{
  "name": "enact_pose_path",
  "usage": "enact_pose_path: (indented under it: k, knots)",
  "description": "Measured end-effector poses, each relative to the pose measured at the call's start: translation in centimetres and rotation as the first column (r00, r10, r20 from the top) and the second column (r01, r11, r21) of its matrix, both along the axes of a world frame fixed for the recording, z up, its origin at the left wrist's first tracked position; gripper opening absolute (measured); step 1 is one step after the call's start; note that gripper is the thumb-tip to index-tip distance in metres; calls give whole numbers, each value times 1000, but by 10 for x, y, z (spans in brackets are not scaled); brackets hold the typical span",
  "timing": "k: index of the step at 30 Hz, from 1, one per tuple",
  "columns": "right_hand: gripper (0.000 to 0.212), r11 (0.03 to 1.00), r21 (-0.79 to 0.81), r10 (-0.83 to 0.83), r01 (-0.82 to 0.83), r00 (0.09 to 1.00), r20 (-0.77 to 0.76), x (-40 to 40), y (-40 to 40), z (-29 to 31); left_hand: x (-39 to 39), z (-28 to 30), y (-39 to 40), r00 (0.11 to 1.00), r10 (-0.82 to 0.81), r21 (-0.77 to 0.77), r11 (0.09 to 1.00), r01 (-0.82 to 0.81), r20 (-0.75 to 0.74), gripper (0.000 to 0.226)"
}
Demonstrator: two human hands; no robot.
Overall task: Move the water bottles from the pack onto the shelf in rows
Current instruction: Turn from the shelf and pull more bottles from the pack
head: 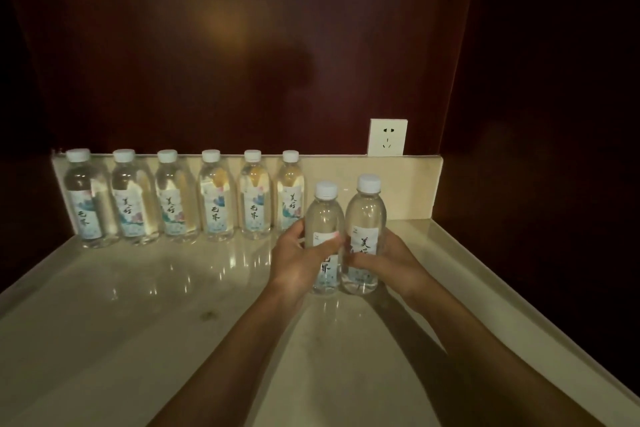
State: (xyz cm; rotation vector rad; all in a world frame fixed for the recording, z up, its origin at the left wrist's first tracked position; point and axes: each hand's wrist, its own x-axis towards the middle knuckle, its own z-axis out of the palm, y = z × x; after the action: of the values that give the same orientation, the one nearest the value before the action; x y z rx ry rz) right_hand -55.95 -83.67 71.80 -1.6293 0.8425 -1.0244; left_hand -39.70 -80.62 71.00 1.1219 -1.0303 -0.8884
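Note:
Several clear water bottles with white caps and printed labels stand in a row (180, 198) along the back of a pale marble shelf (138, 305). My left hand (298, 263) grips one upright bottle (325, 215) by its middle. My right hand (391, 262) grips a second upright bottle (366, 215) beside it. The two held bottles touch each other, in front of and to the right of the row's right end. Their bases are at or just above the shelf surface. The pack is out of view.
A low marble backsplash (415, 184) runs behind the row. A white wall socket (387, 137) sits above it at the right. Dark wood panels (242, 45) rise behind. The shelf's right edge (519, 288) runs diagonally toward me.

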Motion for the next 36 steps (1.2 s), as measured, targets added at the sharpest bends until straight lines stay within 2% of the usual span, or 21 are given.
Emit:
enact_pose_path:
  k: [11, 16, 21, 23, 26, 28, 31, 33, 36]
  knots:
    - [44, 975, 121, 179, -188, 980, 86, 2, -74, -12, 12, -12, -75, 956, 86, -151, 988, -44, 282, 38]
    - [54, 969, 166, 174, -183, 983, 67, -2, -103, -18, 8, -18, -94, 940, 165, -220, 970, -100, 299, 37]
    - [59, 981, 162, 106, -104, 994, -4, 0, -126, -22, -1, -18, -105, 917, 229, -246, 957, -151, 326, 32]
    - [55, 987, 140, 91, -84, 995, -46, 1, -130, -22, -3, -19, -105, 906, 241, -238, 957, -164, 347, 34]
    - [32, 991, 62, 121, -118, 991, -53, 1, -131, -22, -2, -20, -106, 907, 229, -199, 966, -166, 354, 39]
    - [26, 993, 14, 115, -114, 989, -88, 2, -134, -26, -1, -19, -107, 856, 253, -159, 966, -202, 450, 44]
    - [52, 996, -72, -61, 46, 971, -233, 5, -136, -33, 3, -25, -106, 697, 290, -103, 949, -298, 656, 54]
    - [63, 976, -140, -203, 166, 927, -316, 5, -134, -38, 5, -29, -103, 613, 283, -59, 932, -358, 738, 58]
    - [61, 952, -203, -287, 229, 898, -333, 4, -134, -44, 4, -30, -101, 583, 260, 9, 909, -417, 770, 55]
